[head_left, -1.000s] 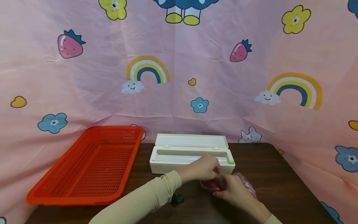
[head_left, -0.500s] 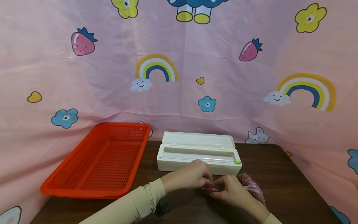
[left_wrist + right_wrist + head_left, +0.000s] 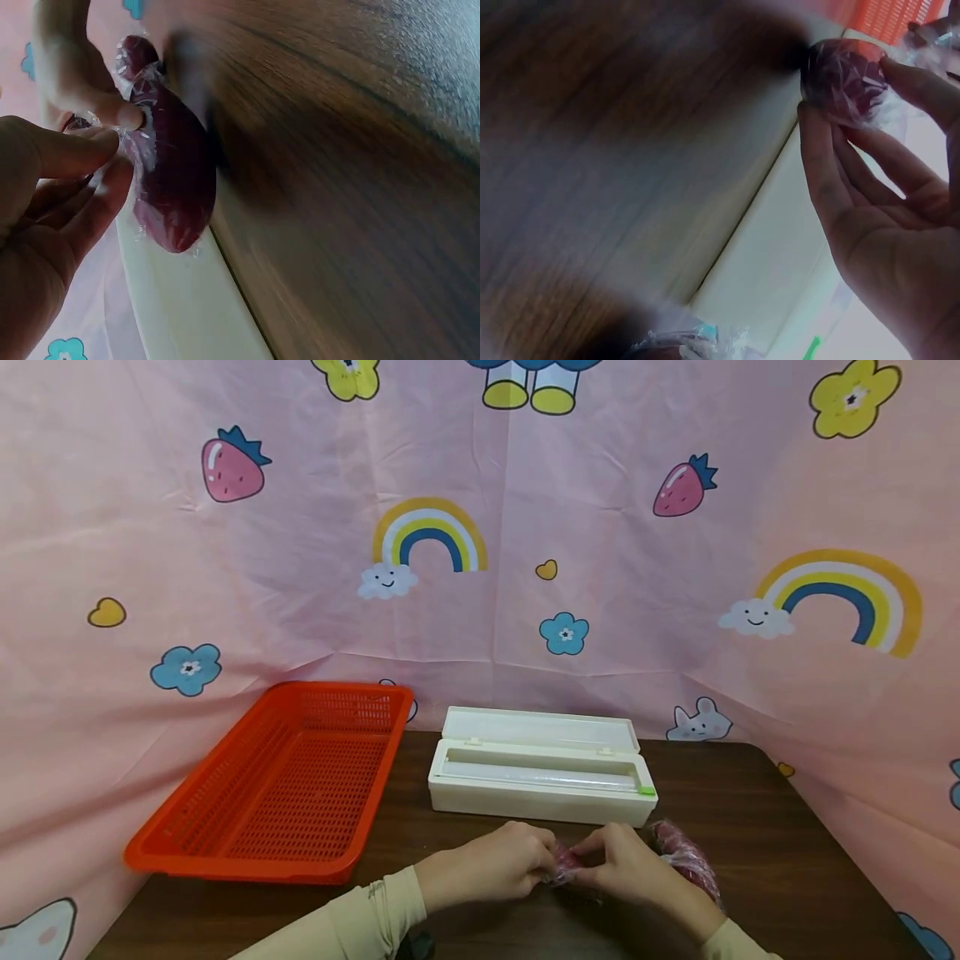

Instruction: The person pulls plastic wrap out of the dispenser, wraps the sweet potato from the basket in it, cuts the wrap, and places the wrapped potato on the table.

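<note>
A dark red, tapered thing shaped like a sweet potato (image 3: pixel 178 172) is wrapped in crinkled cling film and lies between my two hands. My left hand (image 3: pixel 498 862) pinches loose film (image 3: pixel 561 878) at its side between thumb and fingertips. From the right, my right hand (image 3: pixel 628 867) grips it with thumb and fingers; its rounded end (image 3: pixel 844 82) shows there. A second film-wrapped dark red piece (image 3: pixel 690 858) lies on the table beyond the right wrist. Behind the hands stands a white cling film dispenser (image 3: pixel 525 800), lid up, with a roll (image 3: pixel 540 777) inside.
An orange-red plastic basket (image 3: pixel 307 802) stands on the left of the dark wooden table (image 3: pixel 780 868). The dispenser has a green slider (image 3: pixel 647 791) at its right end. A small dark object (image 3: pixel 417 947) lies under the left sleeve. A patterned cloth (image 3: pixel 495 527) hangs behind.
My left hand has come down off the top of the wrapped piece, away from the dispenser, to its left side. The right hand keeps its hold. The head view has shifted slightly.
</note>
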Available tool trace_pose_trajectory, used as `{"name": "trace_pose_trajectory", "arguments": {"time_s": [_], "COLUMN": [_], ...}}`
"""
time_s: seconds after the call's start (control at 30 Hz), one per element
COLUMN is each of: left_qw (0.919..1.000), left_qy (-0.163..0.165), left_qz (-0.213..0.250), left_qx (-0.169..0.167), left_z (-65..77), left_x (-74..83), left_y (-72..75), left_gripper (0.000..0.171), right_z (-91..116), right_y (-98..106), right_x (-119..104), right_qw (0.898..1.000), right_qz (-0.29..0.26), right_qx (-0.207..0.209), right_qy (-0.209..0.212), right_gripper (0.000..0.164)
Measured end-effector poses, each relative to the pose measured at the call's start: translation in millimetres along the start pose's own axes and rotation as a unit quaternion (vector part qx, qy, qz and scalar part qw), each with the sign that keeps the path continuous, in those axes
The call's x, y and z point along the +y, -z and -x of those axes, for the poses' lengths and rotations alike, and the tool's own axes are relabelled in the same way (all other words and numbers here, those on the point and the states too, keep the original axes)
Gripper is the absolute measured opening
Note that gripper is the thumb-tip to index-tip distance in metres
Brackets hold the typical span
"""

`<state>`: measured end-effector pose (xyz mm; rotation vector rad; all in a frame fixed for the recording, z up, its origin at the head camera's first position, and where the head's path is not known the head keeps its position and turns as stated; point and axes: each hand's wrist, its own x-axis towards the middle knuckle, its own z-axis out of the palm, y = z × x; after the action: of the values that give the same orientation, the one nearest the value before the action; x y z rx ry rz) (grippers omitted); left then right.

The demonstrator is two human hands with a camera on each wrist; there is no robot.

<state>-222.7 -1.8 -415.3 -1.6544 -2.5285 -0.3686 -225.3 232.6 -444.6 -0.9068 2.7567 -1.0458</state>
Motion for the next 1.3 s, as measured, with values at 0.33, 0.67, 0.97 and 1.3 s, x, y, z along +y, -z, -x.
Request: {"name": "trace_pose_trajectory", "arguments": {"time_s": [0.33, 0.67, 0.97, 1.3], "left_qw": [0.9953, 0.9857, 0.9858, 0.9876], "left_qy": [-0.060, -0.085, -0.092, -0.094], "left_qz": [-0.074, -0.146, -0.140, -0.126], "left_qx": [0.015, -0.003, -0.001, 0.002], "left_z": [-0.6, -5.5, -2.3, 7.2], "left_x": [-8.1, -5.8, -4.7, -5.1], "left_y": [-15.2, -18.2, -20.0, -17.9], "left_gripper": [0.011, 0.013, 0.012, 0.014], "right_z": [-4, -4, -6, -5], "right_y": [9, 8, 5, -2], "right_x": [7, 7, 0, -7], "right_qw": [0.993, 0.992, 0.997, 0.999], "right_qz": [-0.080, -0.083, -0.043, -0.008], "right_qx": [-0.084, -0.094, -0.066, -0.041], "right_qy": [0.008, 0.006, 0.003, 0.023], "right_gripper": [0.015, 0.013, 0.020, 0.007]}}
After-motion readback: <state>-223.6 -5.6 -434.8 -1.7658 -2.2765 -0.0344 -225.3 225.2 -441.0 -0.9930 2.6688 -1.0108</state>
